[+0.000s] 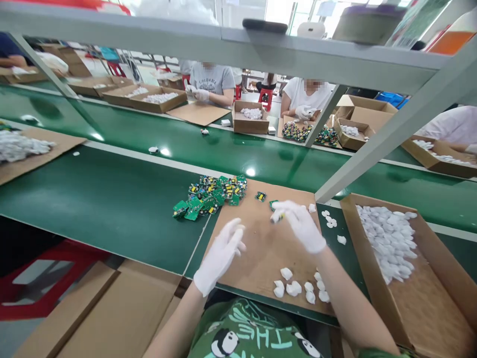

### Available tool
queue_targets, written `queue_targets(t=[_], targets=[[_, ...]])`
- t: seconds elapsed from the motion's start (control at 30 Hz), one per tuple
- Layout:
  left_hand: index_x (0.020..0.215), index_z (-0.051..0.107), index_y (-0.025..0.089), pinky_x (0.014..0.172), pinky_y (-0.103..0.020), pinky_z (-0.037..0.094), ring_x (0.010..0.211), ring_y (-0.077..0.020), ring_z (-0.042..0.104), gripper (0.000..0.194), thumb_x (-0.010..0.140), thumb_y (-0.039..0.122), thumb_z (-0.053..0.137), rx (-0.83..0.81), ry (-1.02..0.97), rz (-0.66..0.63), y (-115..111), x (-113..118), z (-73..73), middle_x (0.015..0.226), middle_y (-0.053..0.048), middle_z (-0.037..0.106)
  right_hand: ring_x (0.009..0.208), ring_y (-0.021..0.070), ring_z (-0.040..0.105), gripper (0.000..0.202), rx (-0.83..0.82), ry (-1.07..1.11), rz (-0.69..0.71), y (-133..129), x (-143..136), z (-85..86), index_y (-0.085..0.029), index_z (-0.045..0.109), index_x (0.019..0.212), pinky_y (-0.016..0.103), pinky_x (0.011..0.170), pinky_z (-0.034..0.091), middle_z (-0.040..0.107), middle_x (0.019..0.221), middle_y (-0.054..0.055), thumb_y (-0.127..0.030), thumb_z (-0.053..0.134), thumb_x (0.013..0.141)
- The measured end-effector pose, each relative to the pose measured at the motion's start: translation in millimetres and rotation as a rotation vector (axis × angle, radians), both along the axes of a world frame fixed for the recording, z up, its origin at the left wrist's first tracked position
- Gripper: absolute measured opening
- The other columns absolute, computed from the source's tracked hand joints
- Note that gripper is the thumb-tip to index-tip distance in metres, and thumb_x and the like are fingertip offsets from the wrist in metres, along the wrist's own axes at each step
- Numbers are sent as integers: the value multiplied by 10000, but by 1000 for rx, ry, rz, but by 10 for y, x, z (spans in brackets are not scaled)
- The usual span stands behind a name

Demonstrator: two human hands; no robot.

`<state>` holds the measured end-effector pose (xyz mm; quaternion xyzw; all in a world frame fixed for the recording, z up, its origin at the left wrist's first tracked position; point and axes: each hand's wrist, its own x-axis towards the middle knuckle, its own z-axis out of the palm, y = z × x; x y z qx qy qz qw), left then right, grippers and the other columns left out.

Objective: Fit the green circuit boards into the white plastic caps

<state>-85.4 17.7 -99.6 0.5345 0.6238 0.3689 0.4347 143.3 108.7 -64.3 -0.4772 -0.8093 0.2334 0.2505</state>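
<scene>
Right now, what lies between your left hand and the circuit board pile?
Head view: only bare cardboard sheet and green belt separate the left hand from the circuit board pile.

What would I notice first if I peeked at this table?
Probably the two white-gloved hands over the brown cardboard sheet: the right hand pinches a small white part in its fingers, while the left hand hovers open beside it. Just beyond sits a bright heap of green circuit boards on the green belt, and at the right a cardboard box holds a pile of white plastic pieces.
</scene>
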Motion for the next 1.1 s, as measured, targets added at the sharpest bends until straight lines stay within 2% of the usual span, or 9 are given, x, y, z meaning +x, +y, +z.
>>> queue_targets(t=[0.13,0.27,0.37,0.47,0.57,0.67,0.77,0.93,1.1], targets=[[1533,319,92,1199,-569,205,1494,-385,239,645,957,350,451,208,437,265,370,-446,-39,1627,-240,245,1160,250,610,334,17,-155,-303,928,83,25,-157,654,1137,471,1041,459,662,1225,127,-346,389,1062],[1376,584,126,1182,-601,161,1469,-417,257,479,927,216,441,274,774,151,649,-675,-83,1549,-196,436,1133,254,622,327,-53,-324,-401,1220,197,2,-174,623,1220,496,987,512,622,1278,94,-387,635,972],[1345,609,132,1090,-630,266,1371,-437,375,464,940,201,394,277,973,47,704,-720,-97,1466,-199,527,1228,276,572,356,-71,-360,-390,959,298,-58,-182,589,1298,519,1050,460,575,1369,112,-365,599,993],[1342,591,105,927,-614,386,1198,-451,490,470,957,230,352,256,1129,-19,721,-759,-55,1395,-235,556,1241,251,559,347,-96,-344,-289,327,379,-122,-206,602,1324,417,1068,419,606,1350,104,-326,547,1003],[1302,602,97,826,-543,433,1097,-436,532,456,959,265,352,235,1231,-74,759,-791,20,1295,-245,595,948,215,657,221,-187,-350,-131,-443,387,-207,-256,745,1057,309,875,471,731,961,30,-347,702,860],[1224,624,87,795,-496,446,1051,-429,559,422,949,278,366,212,1285,-109,810,-780,84,1179,-245,625,845,245,648,139,-232,-359,-130,-966,338,-338,-208,750,814,311,738,452,694,778,43,-332,760,752],[1107,655,60,779,-483,458,1014,-442,586,374,913,248,396,173,1301,-129,881,-731,130,1074,-265,638,837,230,646,66,-256,-299,-152,-1127,286,-445,-194,739,805,314,736,458,675,756,42,-238,694,783],[955,690,67,769,-492,492,943,-446,645,282,802,199,493,114,1231,-157,995,-685,268,964,-271,682,731,114,640,309,-278,-38,-169,-1135,309,-370,-208,645,1197,265,672,543,654,1011,32,-212,461,948],[1191,635,80,883,-491,520,1049,-392,662,422,860,299,489,194,1052,-53,751,-563,479,1179,-232,686,581,94,586,323,-575,655,-155,-1192,369,-184,-197,662,1111,188,379,449,581,871,-7,-376,666,842]])
